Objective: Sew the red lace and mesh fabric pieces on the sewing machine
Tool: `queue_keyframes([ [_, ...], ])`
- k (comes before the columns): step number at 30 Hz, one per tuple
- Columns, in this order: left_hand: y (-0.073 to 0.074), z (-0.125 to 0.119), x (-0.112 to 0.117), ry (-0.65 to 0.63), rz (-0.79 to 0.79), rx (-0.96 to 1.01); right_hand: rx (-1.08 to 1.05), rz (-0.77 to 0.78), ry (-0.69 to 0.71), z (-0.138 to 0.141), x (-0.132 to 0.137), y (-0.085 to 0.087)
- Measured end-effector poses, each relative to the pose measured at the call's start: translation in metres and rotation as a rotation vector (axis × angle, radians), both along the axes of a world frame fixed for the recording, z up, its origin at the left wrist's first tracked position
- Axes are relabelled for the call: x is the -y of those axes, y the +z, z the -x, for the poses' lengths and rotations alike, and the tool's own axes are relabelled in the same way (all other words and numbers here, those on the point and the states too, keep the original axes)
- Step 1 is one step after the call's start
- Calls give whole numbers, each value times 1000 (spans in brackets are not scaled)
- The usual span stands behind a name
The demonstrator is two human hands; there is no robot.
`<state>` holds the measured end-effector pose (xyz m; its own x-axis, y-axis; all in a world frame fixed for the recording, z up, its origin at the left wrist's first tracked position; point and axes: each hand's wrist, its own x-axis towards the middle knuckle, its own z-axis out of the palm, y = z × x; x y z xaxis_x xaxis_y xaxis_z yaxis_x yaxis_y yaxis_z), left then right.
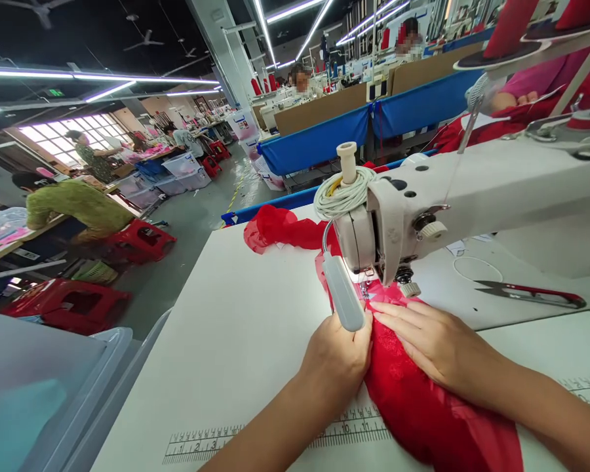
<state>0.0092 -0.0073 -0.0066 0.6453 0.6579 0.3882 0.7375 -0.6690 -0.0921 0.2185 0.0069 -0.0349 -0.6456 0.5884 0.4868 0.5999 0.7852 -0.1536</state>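
A length of sheer red fabric [398,393] with a lace-like pattern runs under the needle area of a white sewing machine [354,239]. My left hand [337,351] is closed on the fabric's left edge, just in front of the presser foot [364,288]; its fingertips are partly hidden behind a grey lamp [344,295]. Flat on top of the cloth lies my right hand [432,334], fingers stretched toward the presser foot. Beyond the machine head, more red fabric [285,226] lies bunched on the white table [236,328].
Thread snips [531,294] lie right of the machine head. A printed ruler [201,446] crosses the table's near side. Translucent bins [103,367] stand at the left, near red stools [73,305]. Red thread cones [509,29] sit above the machine. Several people work at other tables.
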Motion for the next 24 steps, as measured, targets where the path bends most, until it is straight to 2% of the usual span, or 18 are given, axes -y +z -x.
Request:
queue_keyframes([
  [5, -8, 2, 4, 32, -21, -63, 18, 21, -21, -1, -3, 2],
  [14, -4, -7, 9, 83, 26, 21, -3, 111, -75, -1, -5, 1],
  [24, -5, -9, 8, 122, 96, -41, -25, 138, -55, -1, -9, 6],
])
